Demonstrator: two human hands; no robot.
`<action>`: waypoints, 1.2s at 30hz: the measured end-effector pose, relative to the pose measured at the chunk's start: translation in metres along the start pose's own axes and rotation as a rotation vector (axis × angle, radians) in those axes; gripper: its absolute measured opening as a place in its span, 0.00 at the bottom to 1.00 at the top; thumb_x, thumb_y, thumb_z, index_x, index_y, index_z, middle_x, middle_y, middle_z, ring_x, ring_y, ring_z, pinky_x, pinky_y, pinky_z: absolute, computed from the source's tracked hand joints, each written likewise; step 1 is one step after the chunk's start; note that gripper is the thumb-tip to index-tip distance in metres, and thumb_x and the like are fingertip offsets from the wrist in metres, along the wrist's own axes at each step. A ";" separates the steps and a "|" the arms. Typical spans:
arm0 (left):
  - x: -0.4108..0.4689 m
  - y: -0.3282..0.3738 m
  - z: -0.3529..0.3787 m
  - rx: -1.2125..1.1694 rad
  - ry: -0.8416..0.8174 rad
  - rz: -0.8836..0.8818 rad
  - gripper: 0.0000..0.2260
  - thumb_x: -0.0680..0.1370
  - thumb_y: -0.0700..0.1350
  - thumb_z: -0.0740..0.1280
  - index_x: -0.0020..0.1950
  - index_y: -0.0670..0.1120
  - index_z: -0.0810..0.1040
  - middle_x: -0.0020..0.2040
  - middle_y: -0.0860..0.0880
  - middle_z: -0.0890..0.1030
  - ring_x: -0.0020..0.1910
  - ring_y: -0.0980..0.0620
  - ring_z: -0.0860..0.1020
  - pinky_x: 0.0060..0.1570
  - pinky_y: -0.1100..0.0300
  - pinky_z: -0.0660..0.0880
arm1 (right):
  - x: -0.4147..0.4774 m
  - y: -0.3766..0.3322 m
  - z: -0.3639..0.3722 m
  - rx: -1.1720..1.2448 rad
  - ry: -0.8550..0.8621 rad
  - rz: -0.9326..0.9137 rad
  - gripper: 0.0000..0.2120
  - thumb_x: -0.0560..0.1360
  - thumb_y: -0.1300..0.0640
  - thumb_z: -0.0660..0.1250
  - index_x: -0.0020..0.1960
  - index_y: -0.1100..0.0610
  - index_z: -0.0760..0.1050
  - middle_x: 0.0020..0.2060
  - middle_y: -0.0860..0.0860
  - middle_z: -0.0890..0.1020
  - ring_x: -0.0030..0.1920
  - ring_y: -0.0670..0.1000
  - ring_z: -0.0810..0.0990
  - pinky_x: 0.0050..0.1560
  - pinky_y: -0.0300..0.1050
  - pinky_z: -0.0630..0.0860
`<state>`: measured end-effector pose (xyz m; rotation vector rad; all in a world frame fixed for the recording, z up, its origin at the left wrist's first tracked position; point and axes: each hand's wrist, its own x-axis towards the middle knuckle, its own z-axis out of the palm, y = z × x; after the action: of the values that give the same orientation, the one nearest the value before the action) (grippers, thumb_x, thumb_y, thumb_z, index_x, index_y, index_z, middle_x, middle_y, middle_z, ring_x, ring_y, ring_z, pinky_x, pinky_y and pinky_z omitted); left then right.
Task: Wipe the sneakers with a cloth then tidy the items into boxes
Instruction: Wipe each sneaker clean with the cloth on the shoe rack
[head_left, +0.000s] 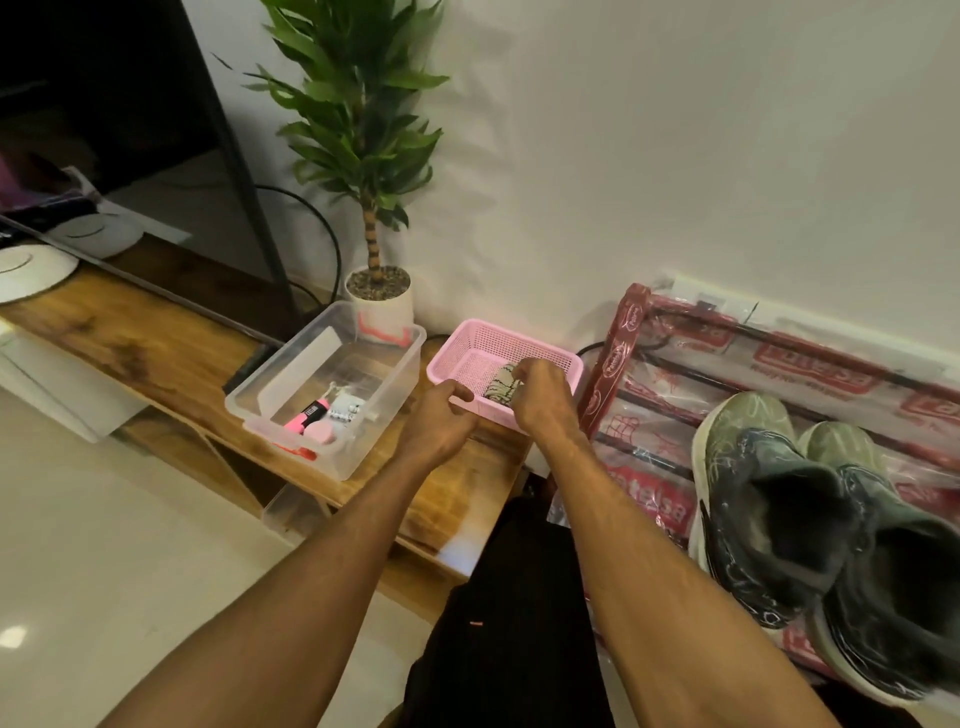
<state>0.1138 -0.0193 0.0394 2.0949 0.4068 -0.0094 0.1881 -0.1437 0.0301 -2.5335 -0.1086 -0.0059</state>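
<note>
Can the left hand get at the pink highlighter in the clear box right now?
Probably yes. The box has no lid, the highlighter lies near its front, and the left hand is just beside it with nothing between.

The tabletop is made of wood, its strong grain finished smooth and faintly shiny. The box is formed of clear, glossy plastic. The basket is moulded in pink plastic, perforated into a fine mesh. The cloth is seen as soft, striped woven fabric. The sneakers are covered in matt knitted fabric and edged with smooth pale soles. The wrapping is made of glossy, crinkled plastic film. The floor is tiled smooth and polished. The wall is painted matt.
</note>
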 end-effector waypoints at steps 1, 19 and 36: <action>0.004 0.000 0.000 0.036 -0.015 0.023 0.14 0.75 0.39 0.67 0.60 0.47 0.77 0.59 0.44 0.79 0.51 0.46 0.79 0.53 0.47 0.80 | 0.007 0.000 0.002 -0.030 -0.017 -0.001 0.17 0.73 0.70 0.63 0.61 0.60 0.77 0.57 0.58 0.79 0.55 0.58 0.79 0.55 0.53 0.77; 0.059 -0.015 0.018 0.372 -0.111 0.129 0.16 0.78 0.41 0.66 0.66 0.47 0.78 0.62 0.46 0.80 0.59 0.46 0.78 0.57 0.52 0.77 | 0.068 0.014 0.031 -0.466 -0.339 -0.094 0.17 0.72 0.62 0.68 0.60 0.59 0.74 0.56 0.56 0.76 0.54 0.58 0.78 0.54 0.53 0.77; 0.061 -0.019 0.026 0.440 -0.081 0.112 0.19 0.78 0.42 0.64 0.69 0.52 0.76 0.62 0.48 0.81 0.58 0.46 0.79 0.54 0.48 0.79 | 0.073 0.016 0.024 -0.333 -0.105 -0.063 0.13 0.74 0.62 0.67 0.58 0.60 0.75 0.53 0.57 0.80 0.52 0.59 0.79 0.52 0.51 0.77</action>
<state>0.1704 -0.0144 -0.0001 2.5385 0.2523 -0.1279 0.2613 -0.1373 0.0032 -2.8622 -0.2474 0.0913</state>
